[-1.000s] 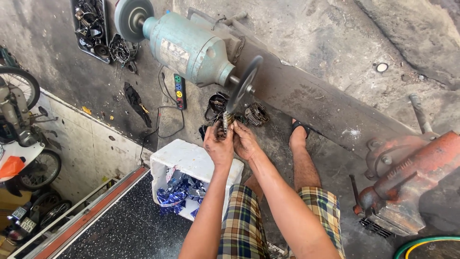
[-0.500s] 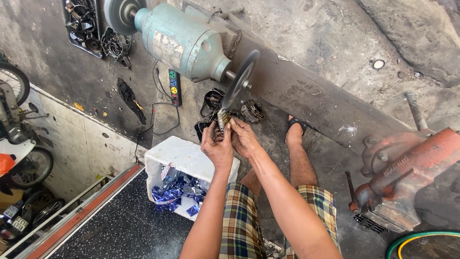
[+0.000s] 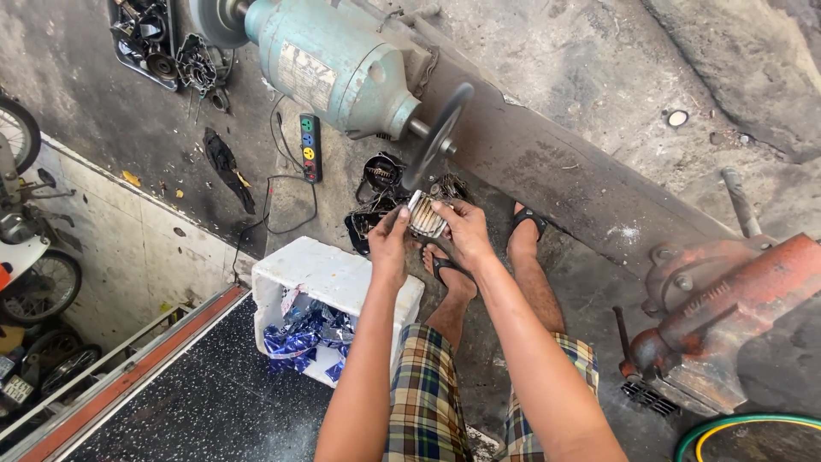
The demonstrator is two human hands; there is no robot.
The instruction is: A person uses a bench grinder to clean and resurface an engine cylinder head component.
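- Head view looks down at two bare arms and a big blue-green grinder motor (image 3: 329, 64) bolted on a long grey bench (image 3: 564, 171).
- Both hands hold one small metal part (image 3: 425, 215) with ribs, just below the spinning wheel (image 3: 438, 137) on the motor's shaft.
- Left hand (image 3: 390, 246) is closed on the near-left side of the part, and the right hand (image 3: 462, 233) is closed on its right side.
- The part sits very near the wheel; I cannot tell if it touches.
- To do this well, I think the grip should stay tight, the push should be soft, and the fingertips should stay back from the wheel.
- Feet in sandals (image 3: 528, 224) stand on the floor under the wheel, so sparks or bits could drop on bare toes.
- Left of the wheel, a power strip (image 3: 309, 148) with a black cord lies on the dirty grey floor.
- Below the wheel, a white foam box (image 3: 329, 278) holds blue wrappers.
- Right of the wheel, a rusty red vise (image 3: 727, 308) sits on the bench.
- Far left of the wheel, bike wheels (image 3: 38, 287) stand by a low white wall.
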